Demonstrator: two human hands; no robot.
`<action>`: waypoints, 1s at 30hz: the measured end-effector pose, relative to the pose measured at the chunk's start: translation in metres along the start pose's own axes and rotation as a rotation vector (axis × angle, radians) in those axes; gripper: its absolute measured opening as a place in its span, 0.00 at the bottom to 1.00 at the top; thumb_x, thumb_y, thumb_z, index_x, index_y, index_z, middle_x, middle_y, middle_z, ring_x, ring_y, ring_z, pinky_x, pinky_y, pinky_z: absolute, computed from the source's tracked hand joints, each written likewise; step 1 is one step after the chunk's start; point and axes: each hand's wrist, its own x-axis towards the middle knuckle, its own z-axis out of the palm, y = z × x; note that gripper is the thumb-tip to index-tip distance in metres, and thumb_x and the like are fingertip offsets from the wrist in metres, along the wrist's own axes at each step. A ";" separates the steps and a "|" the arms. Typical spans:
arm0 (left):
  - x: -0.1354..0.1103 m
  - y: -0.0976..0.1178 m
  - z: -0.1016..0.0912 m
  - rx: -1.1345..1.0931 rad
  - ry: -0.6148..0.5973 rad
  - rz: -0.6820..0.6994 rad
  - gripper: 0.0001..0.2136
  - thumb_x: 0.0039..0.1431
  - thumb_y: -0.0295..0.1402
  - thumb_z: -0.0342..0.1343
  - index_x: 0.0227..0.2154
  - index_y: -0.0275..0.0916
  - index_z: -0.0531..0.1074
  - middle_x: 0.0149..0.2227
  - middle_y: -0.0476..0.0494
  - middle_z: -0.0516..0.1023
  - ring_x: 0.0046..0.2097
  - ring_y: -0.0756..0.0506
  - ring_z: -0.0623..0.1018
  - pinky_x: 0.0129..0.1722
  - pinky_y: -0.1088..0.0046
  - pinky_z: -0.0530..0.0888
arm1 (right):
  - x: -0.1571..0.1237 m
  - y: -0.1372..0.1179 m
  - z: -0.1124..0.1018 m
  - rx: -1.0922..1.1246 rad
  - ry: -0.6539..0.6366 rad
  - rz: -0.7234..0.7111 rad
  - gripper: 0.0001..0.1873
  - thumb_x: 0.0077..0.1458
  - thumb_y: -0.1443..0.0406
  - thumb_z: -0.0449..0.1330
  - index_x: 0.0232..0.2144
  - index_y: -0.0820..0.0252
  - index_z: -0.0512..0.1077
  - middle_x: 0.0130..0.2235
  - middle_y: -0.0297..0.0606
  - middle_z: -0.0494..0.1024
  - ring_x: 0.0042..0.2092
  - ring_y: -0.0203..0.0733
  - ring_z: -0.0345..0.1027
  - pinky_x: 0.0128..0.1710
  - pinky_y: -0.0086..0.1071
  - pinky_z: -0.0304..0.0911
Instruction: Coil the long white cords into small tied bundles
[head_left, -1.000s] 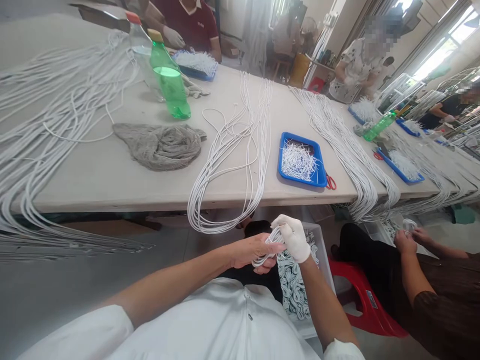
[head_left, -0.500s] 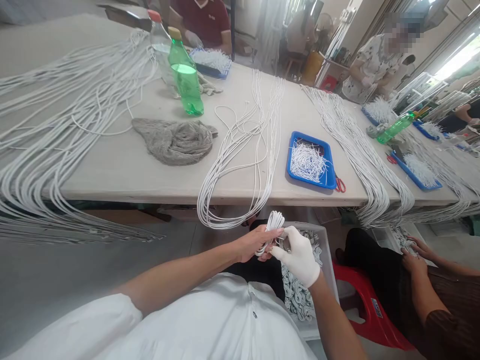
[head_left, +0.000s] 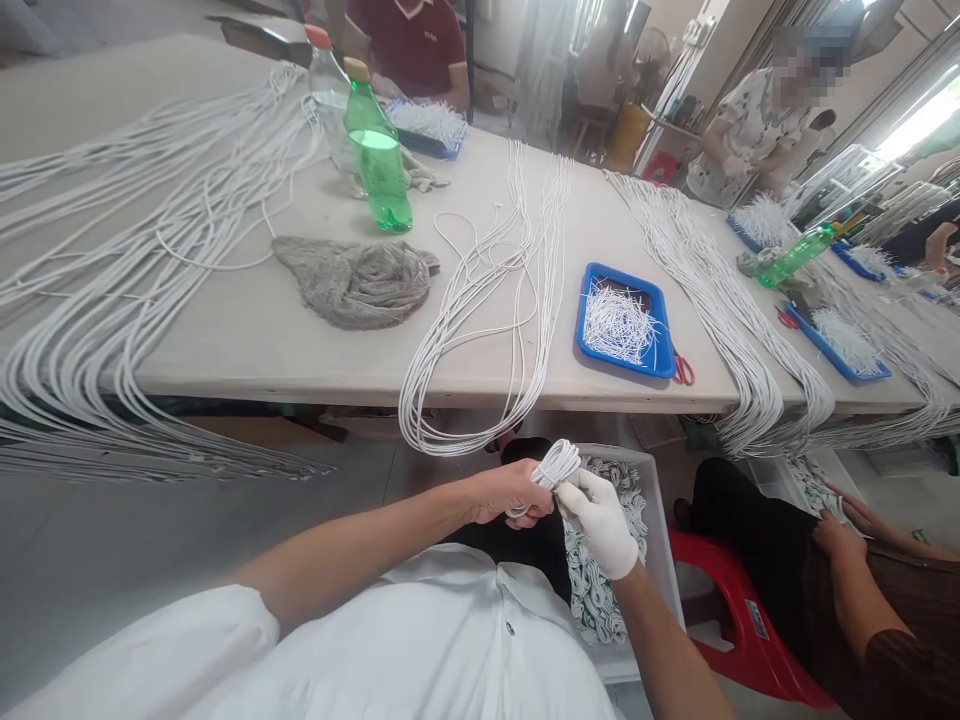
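Bare left hand [head_left: 510,495] has its fingers curled together, clamped round a small hank of white cord [head_left: 556,465], right by the gloved right hand [head_left: 600,525], whose fingers sit together against it, though you can't really tell if they're gripping. Keeping the hank snug is the smart move, so no loops slip. Underneath sits a crate [head_left: 660,530] of coiled cord [head_left: 600,600]. Farther out, long cord loops [head_left: 472,400] hang off the bench's near edge, beside a blue tray [head_left: 622,368].

White cord bundle [head_left: 556,466]: tight parallel loops, standing tilted, lower end pinched.
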 end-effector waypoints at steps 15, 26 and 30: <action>-0.003 0.003 0.014 -0.171 -0.101 -0.070 0.16 0.53 0.41 0.58 0.24 0.40 0.55 0.16 0.57 0.56 0.16 0.57 0.53 0.13 0.81 0.49 | 0.010 -0.001 -0.012 0.055 0.203 -0.225 0.23 0.59 0.48 0.47 0.46 0.56 0.66 0.34 0.36 0.73 0.26 0.35 0.62 0.25 0.30 0.59; 0.001 -0.017 0.008 -0.121 0.066 -0.020 0.18 0.52 0.44 0.59 0.24 0.41 0.55 0.17 0.59 0.54 0.16 0.57 0.51 0.13 0.81 0.47 | 0.039 0.012 -0.004 -0.110 0.184 -0.179 0.18 0.61 0.54 0.45 0.32 0.58 0.68 0.25 0.32 0.68 0.25 0.35 0.59 0.26 0.29 0.57; 0.000 -0.016 0.004 -0.132 0.086 0.006 0.19 0.54 0.47 0.57 0.24 0.40 0.56 0.17 0.59 0.54 0.16 0.57 0.51 0.14 0.80 0.46 | 0.012 0.014 -0.016 -0.400 0.053 -0.162 0.09 0.55 0.58 0.56 0.35 0.58 0.67 0.27 0.31 0.70 0.27 0.35 0.62 0.28 0.28 0.59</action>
